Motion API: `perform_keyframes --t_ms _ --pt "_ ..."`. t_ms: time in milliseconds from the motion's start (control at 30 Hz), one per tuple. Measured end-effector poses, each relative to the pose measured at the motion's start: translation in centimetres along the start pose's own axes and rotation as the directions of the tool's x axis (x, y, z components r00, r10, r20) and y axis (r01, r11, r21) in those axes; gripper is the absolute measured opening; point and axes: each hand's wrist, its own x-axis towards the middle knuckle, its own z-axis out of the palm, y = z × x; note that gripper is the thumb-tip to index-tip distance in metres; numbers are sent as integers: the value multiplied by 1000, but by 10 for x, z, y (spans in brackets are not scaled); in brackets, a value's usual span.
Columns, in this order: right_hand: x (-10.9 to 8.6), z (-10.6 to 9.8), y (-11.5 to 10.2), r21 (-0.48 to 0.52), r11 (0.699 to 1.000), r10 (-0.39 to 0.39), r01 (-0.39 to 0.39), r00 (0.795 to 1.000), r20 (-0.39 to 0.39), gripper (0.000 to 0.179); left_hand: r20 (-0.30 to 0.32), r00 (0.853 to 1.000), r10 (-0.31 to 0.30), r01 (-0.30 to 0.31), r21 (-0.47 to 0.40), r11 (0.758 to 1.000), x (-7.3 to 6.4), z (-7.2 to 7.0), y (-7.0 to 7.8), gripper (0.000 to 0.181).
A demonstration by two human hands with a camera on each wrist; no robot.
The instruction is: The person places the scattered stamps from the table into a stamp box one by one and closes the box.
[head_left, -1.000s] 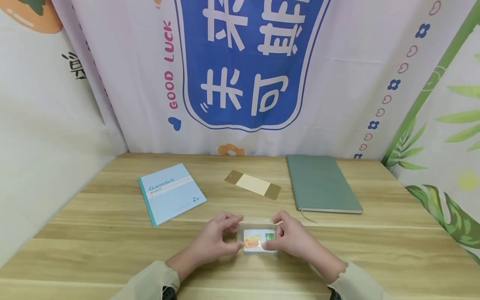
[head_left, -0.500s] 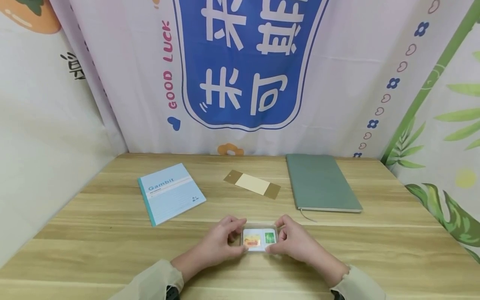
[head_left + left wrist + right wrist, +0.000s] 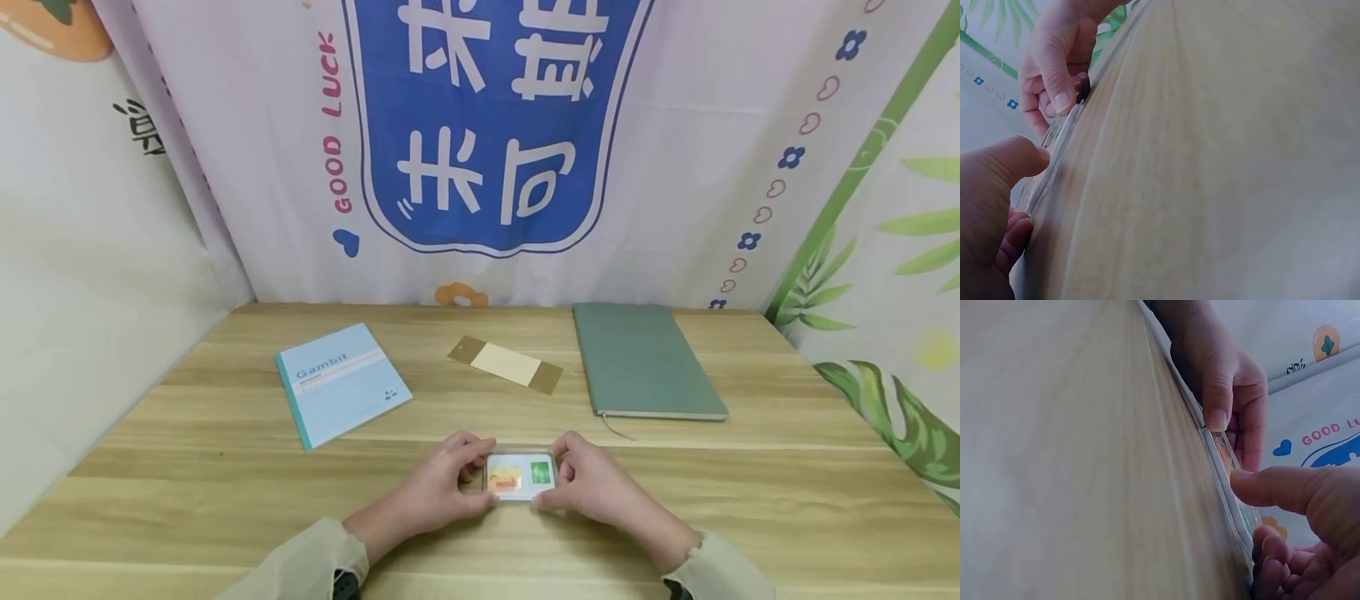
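A small flat case with a clear plastic cover lies near the front middle of the table. Under the cover, white shows with a yellow-orange print and a green patch. My left hand holds its left end, thumb at the near corner and fingers at the far one. At the opposite end, my right hand grips the case in the same way. From the left wrist, the case looks thin and lies level on the wood. The right wrist view shows both thumbs at the near edge of the case.
A light blue notebook lies to the left. Behind the case is a brown and cream card strip. A green notebook with a ribbon lies at the right back. Printed curtains rise behind the table.
The clear cover, which stood out beyond the white part a second ago, now lines up with it. Both thumbs have settled at the near corners. The view has shifted slightly.
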Motion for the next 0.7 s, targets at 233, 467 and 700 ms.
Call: perform_keyframes --t_ms 233,467,700 --pt "-1 1 -3 -61 998 -1 0 1000 -13 56 -13 1000 8 -7 25 1000 -3 -1 2 65" --pt "-2 2 -6 -87 996 20 -22 999 -25 57 6 1000 -18 17 63 998 -3 -2 5 64" --pt "-4 2 -9 -103 994 37 -40 999 -28 57 50 996 -74 71 62 996 2 -1 10 62"
